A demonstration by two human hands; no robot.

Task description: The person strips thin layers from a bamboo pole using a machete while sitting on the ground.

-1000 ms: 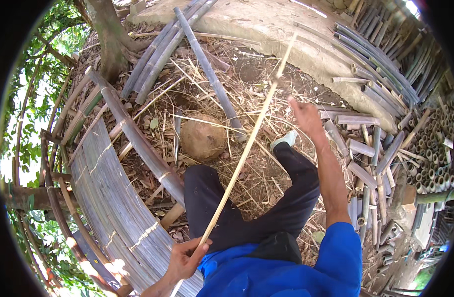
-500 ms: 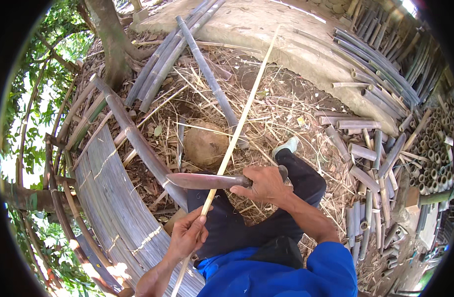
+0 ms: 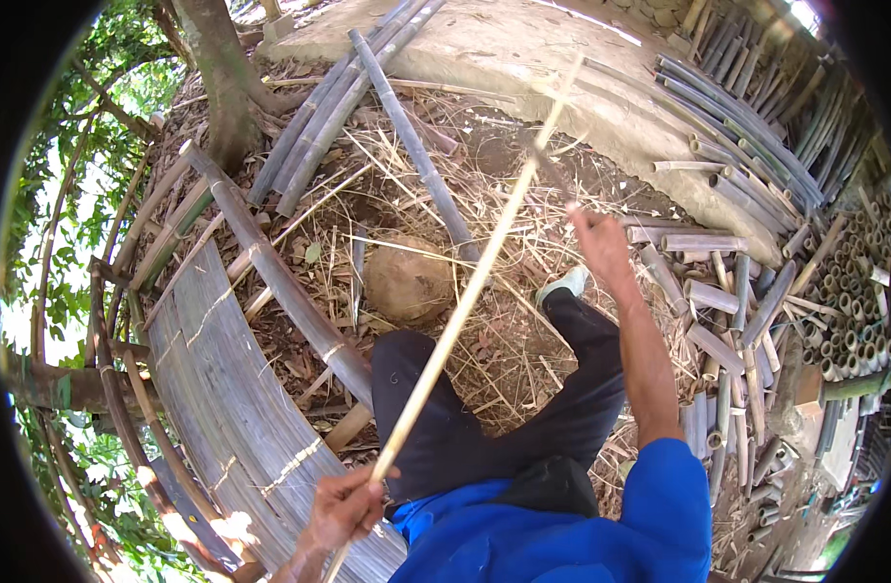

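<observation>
A long, pale bamboo strip (image 3: 457, 325) slants from beside my left hip up toward the far concrete ledge. My left hand (image 3: 343, 507) is closed round its near part, thumb and fingers pinching it. Out in front, with the arm stretched, my right hand (image 3: 604, 243) grips a machete (image 3: 554, 172). Motion smears its blade, which reaches the strip's far part. Thin slivers curl beside the strip there, also blurred. Whether the edge is cutting in or just touching, I cannot tell.
A round wooden block (image 3: 407, 280) stands on the shaving-strewn ground before my knees. To my left is a slatted bamboo bench (image 3: 237, 369) with a thick bamboo pole (image 3: 271, 262) alongside. Cut bamboo pieces (image 3: 703, 243) lie piled at right. Long poles (image 3: 343, 102) lean at the far left.
My right hand has swung the machete forward, away from my lap, along the strip to its far part. My left hand has drawn back slightly toward me, still holding the strip. Slivers now show near the far end.
</observation>
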